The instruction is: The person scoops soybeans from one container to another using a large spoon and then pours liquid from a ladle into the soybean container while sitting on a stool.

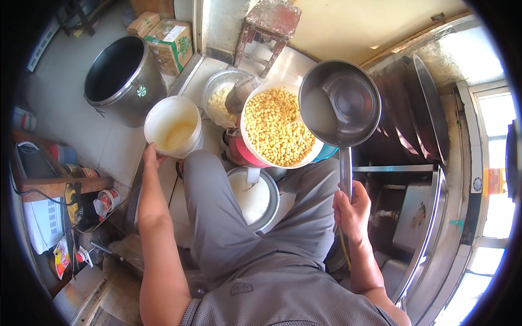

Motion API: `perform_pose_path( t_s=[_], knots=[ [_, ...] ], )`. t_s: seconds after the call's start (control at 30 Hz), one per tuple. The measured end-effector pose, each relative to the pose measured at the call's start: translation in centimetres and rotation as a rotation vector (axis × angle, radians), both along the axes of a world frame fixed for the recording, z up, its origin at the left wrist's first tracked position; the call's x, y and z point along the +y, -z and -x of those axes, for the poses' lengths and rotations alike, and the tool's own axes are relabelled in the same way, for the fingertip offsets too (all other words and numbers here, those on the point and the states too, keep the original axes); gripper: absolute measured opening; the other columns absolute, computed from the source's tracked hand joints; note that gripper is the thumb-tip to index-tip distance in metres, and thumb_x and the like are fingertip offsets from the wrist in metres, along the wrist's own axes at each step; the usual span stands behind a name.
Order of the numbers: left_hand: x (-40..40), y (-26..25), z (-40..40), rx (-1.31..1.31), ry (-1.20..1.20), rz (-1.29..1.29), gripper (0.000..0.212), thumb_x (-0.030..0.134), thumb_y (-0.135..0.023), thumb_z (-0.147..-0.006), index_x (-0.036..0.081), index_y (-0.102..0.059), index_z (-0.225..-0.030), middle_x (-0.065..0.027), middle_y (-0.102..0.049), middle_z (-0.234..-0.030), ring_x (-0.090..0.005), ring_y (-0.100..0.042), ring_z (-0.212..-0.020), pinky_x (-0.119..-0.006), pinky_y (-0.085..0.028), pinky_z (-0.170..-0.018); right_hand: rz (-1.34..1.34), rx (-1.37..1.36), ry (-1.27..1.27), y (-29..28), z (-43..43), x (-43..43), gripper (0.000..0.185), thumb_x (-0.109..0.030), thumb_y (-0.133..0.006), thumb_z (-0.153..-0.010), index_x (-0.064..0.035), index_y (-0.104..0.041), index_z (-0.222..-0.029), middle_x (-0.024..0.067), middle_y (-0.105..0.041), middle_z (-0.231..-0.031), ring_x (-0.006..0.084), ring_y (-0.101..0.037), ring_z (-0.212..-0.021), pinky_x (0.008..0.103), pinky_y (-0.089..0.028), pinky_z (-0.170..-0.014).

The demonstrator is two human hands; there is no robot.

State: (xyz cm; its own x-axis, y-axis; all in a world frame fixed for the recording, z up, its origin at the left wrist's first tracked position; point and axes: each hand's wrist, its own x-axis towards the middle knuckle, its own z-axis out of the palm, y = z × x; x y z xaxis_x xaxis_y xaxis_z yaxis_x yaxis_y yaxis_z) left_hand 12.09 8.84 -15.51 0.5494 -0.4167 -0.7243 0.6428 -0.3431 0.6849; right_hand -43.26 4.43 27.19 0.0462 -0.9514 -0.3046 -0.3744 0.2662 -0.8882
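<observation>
My left hand [154, 156] grips the near lower side of a white plastic bucket [173, 127], which has a little yellowish residue or liquid at its bottom. In my right hand [354, 208] is the handle of a deep metal ladle [340, 102], its bowl raised with some cloudy liquid inside. Between the two stands a hopper full of soaked yellow soybeans [277, 126], on top of a machine with a red body [244, 151]. Below its white spout [253, 175], between my legs, a metal pot [274, 195] holds whitish liquid or foam.
Behind the hopper sits a metal basin [212, 81] with pale crumbly matter and a cloth-like bundle [240, 95]. A large steel barrel [118, 77], cardboard boxes [169, 40] and a worn red stool [273, 24] stand farther off. A metal sink frame [432, 220] and big leaning pans [420, 110] flank my right.
</observation>
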Motion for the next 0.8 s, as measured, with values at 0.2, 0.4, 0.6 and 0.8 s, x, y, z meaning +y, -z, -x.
perform_pose_path(
  t_s=[0.2, 0.4, 0.6, 0.8],
  knots=[
    [0.9, -3.0, 2.3, 0.271, -0.088, 0.138, 0.058, 0.029, -0.067, -0.084, 0.006, -0.047, -0.133, -0.0191, -0.049, -0.123, -0.0357, -0.056, -0.1, -0.056, -0.057, -0.09, 0.0, 0.007, -0.003, 0.2, 0.3, 0.3, 0.017, -0.01, -0.064, -0.097, 0.0013, -0.054, -0.104, 0.0038, -0.058, -0.068, 0.0065, -0.051, -0.046, 0.0209, -0.039, -0.04],
    [4.9, -8.6, 5.3, 0.346, -0.238, 0.257, 0.055, 0.025, -0.073, -0.085, 0.005, -0.048, -0.129, -0.0164, -0.049, -0.113, -0.0315, -0.055, -0.096, -0.057, -0.054, -0.096, 0.044, 0.004, -0.056, 1.1, 0.8, 0.2, 0.02, -0.014, -0.065, -0.097, 0.0015, -0.056, -0.106, 0.0027, -0.058, -0.067, 0.0056, -0.05, -0.048, 0.021, -0.04, -0.041],
    [6.9, -15.2, 7.5, 0.073, -0.288, 0.409, 0.049, 0.02, -0.075, -0.087, -0.004, -0.052, -0.121, -0.0185, -0.057, -0.11, -0.0292, -0.058, -0.094, -0.058, -0.055, -0.095, 0.058, -0.009, -0.062, 1.7, 1.7, 0.0, 0.025, -0.016, -0.066, -0.097, 0.0015, -0.057, -0.112, 0.0018, -0.059, -0.066, 0.0051, -0.05, -0.048, 0.0211, -0.039, -0.041],
    [7.7, -26.0, 10.7, -0.393, -0.233, 0.424, 0.038, 0.015, -0.076, -0.086, -0.008, -0.058, -0.11, -0.0179, -0.065, -0.103, -0.0257, -0.066, -0.086, -0.053, -0.061, -0.083, 0.063, -0.003, -0.078, 1.9, 1.7, -0.7, 0.026, -0.018, -0.068, -0.095, 0.0017, -0.058, -0.109, 0.0021, -0.058, -0.065, 0.0054, -0.05, -0.047, 0.0223, -0.038, -0.041]
  ],
)
